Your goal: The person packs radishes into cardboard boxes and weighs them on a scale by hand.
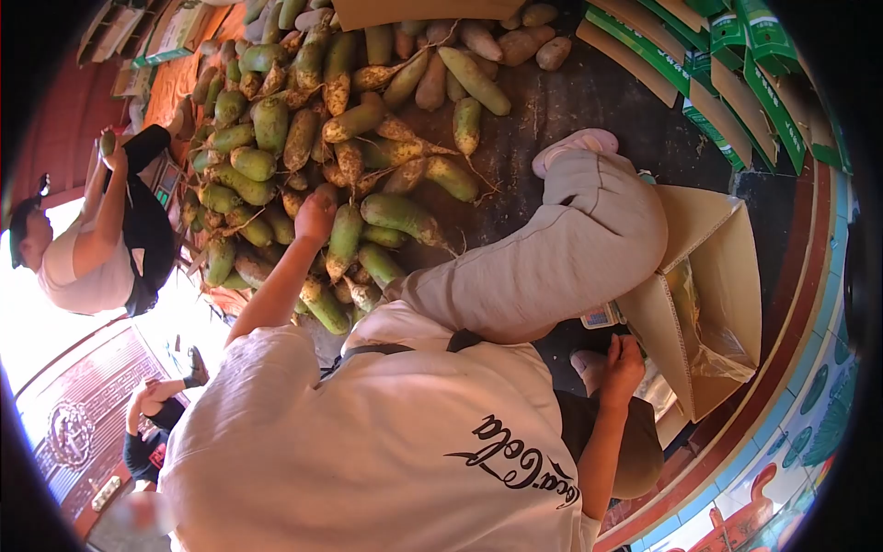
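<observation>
My left hand (pixel 315 215) reaches into a big pile of green radishes, its fingers curled down round a radish that the hand mostly covers. Close beside it lie a green radish (pixel 344 241) with a brown, soil-stained end and another plump green radish (pixel 401 217) with a thin root. My right hand (pixel 624 370) is held over by my right knee, near an open cardboard box (pixel 704 304) with clear plastic lining in it. Its fingers are drawn together, and whether anything is between them I cannot make out.
Green printed cartons (pixel 768 83) stand in rows at the upper right. A small scale-like device (pixel 602 316) is partly hidden between my leg and the box. At the left a person (pixel 101 221) holds up a radish; another person (pixel 152 432) sits lower down. Loose reddish roots (pixel 554 53) lie at the back.
</observation>
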A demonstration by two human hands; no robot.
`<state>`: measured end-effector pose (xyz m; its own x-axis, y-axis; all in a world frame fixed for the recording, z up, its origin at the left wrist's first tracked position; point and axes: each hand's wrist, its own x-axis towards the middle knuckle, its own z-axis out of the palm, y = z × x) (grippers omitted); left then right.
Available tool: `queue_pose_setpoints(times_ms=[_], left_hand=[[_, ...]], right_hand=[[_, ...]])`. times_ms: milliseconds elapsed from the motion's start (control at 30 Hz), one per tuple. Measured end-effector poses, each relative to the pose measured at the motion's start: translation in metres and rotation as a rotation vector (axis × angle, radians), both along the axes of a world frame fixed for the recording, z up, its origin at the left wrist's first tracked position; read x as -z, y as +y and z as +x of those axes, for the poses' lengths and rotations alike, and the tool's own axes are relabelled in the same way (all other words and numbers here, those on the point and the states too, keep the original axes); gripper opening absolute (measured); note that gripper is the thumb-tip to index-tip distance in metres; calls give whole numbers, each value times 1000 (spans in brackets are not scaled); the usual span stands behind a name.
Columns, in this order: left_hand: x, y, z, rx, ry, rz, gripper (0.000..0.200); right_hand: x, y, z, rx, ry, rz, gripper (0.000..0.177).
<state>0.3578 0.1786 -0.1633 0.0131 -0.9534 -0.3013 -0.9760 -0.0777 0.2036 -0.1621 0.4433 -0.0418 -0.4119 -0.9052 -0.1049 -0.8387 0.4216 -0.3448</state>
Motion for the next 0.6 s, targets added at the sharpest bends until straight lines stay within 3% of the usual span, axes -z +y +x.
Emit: queue_pose_setpoints(times_ms=[100, 133, 233, 267, 367, 600], left_hand=[[25, 23, 23, -161, 2, 87, 26], [30, 28, 27, -124, -58, 131, 43], [40, 41, 17, -79, -125, 109, 58], [51, 41, 15, -94, -173, 150, 72], [40, 36, -18, -48, -296, 184, 74], [42, 23, -53, -300, -363, 252, 73]], right_hand=[[21, 8, 1, -22, -30, 55, 12], [24, 9, 2, -52, -55, 46, 17], [18, 7, 10, -45, -112, 114, 31], [14, 6, 13, -27, -128, 154, 35], [16, 9, 14, -44, -120, 111, 36], [12, 14, 17, -16, -92, 95, 34]])
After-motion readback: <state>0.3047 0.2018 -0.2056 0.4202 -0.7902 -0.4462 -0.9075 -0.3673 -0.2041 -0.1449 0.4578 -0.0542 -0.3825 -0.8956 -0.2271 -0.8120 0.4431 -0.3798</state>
